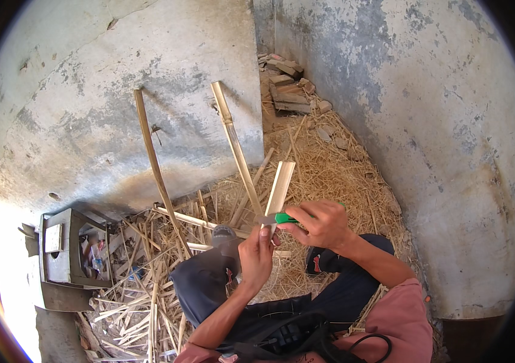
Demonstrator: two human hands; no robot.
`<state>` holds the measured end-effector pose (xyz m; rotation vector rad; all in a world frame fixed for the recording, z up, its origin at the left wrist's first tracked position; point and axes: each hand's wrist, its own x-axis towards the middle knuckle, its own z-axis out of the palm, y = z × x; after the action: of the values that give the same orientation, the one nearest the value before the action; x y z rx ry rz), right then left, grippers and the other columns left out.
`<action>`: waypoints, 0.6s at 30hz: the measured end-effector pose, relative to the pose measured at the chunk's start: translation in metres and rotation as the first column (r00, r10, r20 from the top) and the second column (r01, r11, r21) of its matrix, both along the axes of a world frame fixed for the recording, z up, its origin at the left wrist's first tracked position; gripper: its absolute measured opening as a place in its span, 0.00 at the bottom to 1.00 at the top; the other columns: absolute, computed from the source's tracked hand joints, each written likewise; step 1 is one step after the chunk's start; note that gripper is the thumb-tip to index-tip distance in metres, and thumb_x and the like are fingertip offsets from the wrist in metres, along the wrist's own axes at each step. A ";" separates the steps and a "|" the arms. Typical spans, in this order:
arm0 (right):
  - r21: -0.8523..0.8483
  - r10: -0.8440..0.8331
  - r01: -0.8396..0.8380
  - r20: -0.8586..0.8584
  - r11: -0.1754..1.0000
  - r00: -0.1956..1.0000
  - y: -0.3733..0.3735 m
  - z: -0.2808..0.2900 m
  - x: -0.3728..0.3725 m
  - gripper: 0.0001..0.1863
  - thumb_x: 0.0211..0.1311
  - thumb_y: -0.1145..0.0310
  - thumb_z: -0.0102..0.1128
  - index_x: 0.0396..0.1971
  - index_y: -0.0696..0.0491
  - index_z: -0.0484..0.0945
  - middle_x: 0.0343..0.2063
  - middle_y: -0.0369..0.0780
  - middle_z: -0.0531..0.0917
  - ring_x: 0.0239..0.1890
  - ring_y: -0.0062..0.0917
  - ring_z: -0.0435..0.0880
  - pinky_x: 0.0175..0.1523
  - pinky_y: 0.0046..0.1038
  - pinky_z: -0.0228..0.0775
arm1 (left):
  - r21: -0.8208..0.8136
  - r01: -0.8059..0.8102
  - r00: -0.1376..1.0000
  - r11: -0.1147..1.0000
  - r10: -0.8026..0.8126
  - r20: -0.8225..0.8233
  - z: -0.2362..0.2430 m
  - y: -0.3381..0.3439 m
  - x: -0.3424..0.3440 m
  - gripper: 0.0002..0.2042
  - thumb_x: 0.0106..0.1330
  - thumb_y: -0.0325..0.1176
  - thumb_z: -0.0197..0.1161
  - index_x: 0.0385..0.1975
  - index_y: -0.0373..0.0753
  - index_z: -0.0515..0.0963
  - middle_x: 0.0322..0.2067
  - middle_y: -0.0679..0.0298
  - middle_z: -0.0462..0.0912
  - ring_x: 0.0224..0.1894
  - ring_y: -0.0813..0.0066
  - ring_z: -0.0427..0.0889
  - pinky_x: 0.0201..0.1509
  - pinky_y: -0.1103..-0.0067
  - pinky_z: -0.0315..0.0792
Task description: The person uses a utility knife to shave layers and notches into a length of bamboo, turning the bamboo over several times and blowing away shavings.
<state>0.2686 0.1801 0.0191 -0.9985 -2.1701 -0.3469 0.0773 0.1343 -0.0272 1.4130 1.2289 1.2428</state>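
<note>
My left hand (257, 255) is closed, thumb uppermost, on the lower end of a short split-bamboo piece (280, 186) that slants up and away from me. My right hand (323, 225) wraps round the green handle of a knife (284, 218). Its grey blade points left and lies across the bamboo just above my left thumb. How deep the edge sits in the bamboo cannot be made out. Both hands meet in front of my bent knees, over a floor of shavings.
Two long bamboo strips, one curved (156, 158) and one straight (233, 136), lean on the wall ahead. Cut strips and straw-like shavings (330, 175) cover the floor. An old metal box (67, 248) stands at left. Bricks (288, 91) are piled in the far corner; a worn wall (451, 151) rises at right.
</note>
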 end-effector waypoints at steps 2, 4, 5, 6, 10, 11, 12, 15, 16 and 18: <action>0.012 -0.008 0.008 -0.011 1.000 1.000 0.001 -0.001 0.000 0.17 0.65 0.45 0.73 0.36 0.44 0.89 0.17 0.29 0.79 0.16 0.20 0.79 0.22 0.25 0.66 | -0.010 -0.012 1.000 1.000 0.013 0.010 0.003 0.000 0.001 0.17 0.88 0.37 0.48 0.42 0.32 0.79 0.24 0.66 0.80 0.21 0.85 0.71 0.25 0.79 0.67; 0.009 -0.018 0.018 -0.003 1.000 1.000 0.000 0.001 0.001 0.17 0.65 0.45 0.73 0.36 0.44 0.89 0.17 0.29 0.79 0.16 0.20 0.78 0.22 0.25 0.66 | -0.004 0.003 1.000 1.000 -0.003 -0.026 -0.001 0.000 -0.002 0.17 0.88 0.37 0.48 0.41 0.32 0.80 0.23 0.66 0.80 0.21 0.85 0.71 0.25 0.79 0.67; 0.017 -0.022 0.022 -0.001 1.000 1.000 0.001 0.001 0.001 0.17 0.65 0.45 0.73 0.36 0.44 0.89 0.17 0.29 0.79 0.16 0.20 0.78 0.22 0.25 0.66 | 0.000 0.011 0.999 1.000 -0.011 -0.044 -0.002 0.000 -0.003 0.17 0.88 0.37 0.48 0.41 0.32 0.80 0.23 0.66 0.80 0.21 0.84 0.71 0.25 0.79 0.67; 0.024 -0.026 0.026 0.000 0.999 1.000 0.001 0.001 0.002 0.17 0.65 0.46 0.73 0.36 0.44 0.89 0.17 0.29 0.79 0.16 0.20 0.78 0.22 0.26 0.66 | -0.006 0.012 0.999 1.000 -0.012 -0.047 -0.002 0.000 -0.003 0.17 0.88 0.37 0.48 0.40 0.32 0.80 0.23 0.66 0.80 0.21 0.84 0.71 0.25 0.78 0.67; 0.028 -0.047 0.046 0.026 0.999 0.999 -0.001 0.002 0.003 0.17 0.65 0.46 0.73 0.36 0.44 0.88 0.18 0.30 0.80 0.16 0.21 0.78 0.22 0.27 0.65 | -0.025 0.004 1.000 1.000 -0.005 -0.030 -0.001 0.000 -0.001 0.18 0.87 0.37 0.49 0.39 0.31 0.80 0.21 0.66 0.79 0.21 0.84 0.70 0.25 0.77 0.66; 0.027 -0.052 0.052 0.003 0.998 0.999 0.000 0.002 0.004 0.17 0.65 0.46 0.73 0.36 0.45 0.88 0.18 0.31 0.80 0.16 0.21 0.78 0.22 0.27 0.66 | -0.028 0.000 1.000 1.000 -0.001 -0.019 -0.001 0.000 0.000 0.18 0.87 0.37 0.49 0.39 0.31 0.80 0.21 0.66 0.79 0.20 0.84 0.70 0.25 0.77 0.66; 0.027 -0.057 0.058 -0.021 0.998 0.998 0.000 0.001 0.006 0.17 0.65 0.46 0.73 0.36 0.45 0.88 0.19 0.31 0.81 0.16 0.22 0.78 0.22 0.27 0.66 | -0.031 -0.002 1.000 1.000 0.001 -0.028 0.000 -0.001 0.001 0.18 0.87 0.37 0.49 0.38 0.31 0.80 0.21 0.65 0.78 0.20 0.84 0.70 0.25 0.77 0.66; 0.034 -0.134 0.137 -0.068 0.990 0.989 0.010 0.017 0.017 0.17 0.64 0.48 0.74 0.37 0.46 0.87 0.20 0.32 0.83 0.17 0.23 0.81 0.22 0.28 0.68 | -0.036 -0.006 0.998 0.999 0.004 -0.060 -0.001 -0.006 0.001 0.18 0.87 0.37 0.50 0.38 0.31 0.80 0.20 0.65 0.78 0.20 0.83 0.70 0.25 0.76 0.66; 0.038 -0.176 0.180 -0.077 0.983 0.981 0.013 0.024 0.022 0.16 0.64 0.48 0.75 0.37 0.46 0.87 0.20 0.32 0.83 0.18 0.24 0.82 0.22 0.28 0.68 | -0.036 0.005 0.998 0.999 -0.008 -0.070 -0.005 -0.006 0.001 0.18 0.87 0.37 0.50 0.37 0.31 0.80 0.20 0.65 0.78 0.20 0.83 0.70 0.25 0.76 0.66; 0.040 -0.164 0.169 -0.101 0.985 0.981 0.017 0.022 0.025 0.16 0.63 0.49 0.75 0.37 0.47 0.87 0.21 0.33 0.84 0.18 0.25 0.82 0.22 0.29 0.69 | -0.037 0.016 0.998 0.999 -0.018 -0.067 -0.009 -0.006 0.004 0.18 0.87 0.37 0.51 0.37 0.31 0.81 0.20 0.65 0.77 0.20 0.82 0.69 0.25 0.76 0.66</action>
<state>0.2937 0.1970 0.0411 -1.1493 -1.9872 -0.4187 0.0808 0.1283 -0.0365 1.4457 1.2760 1.1638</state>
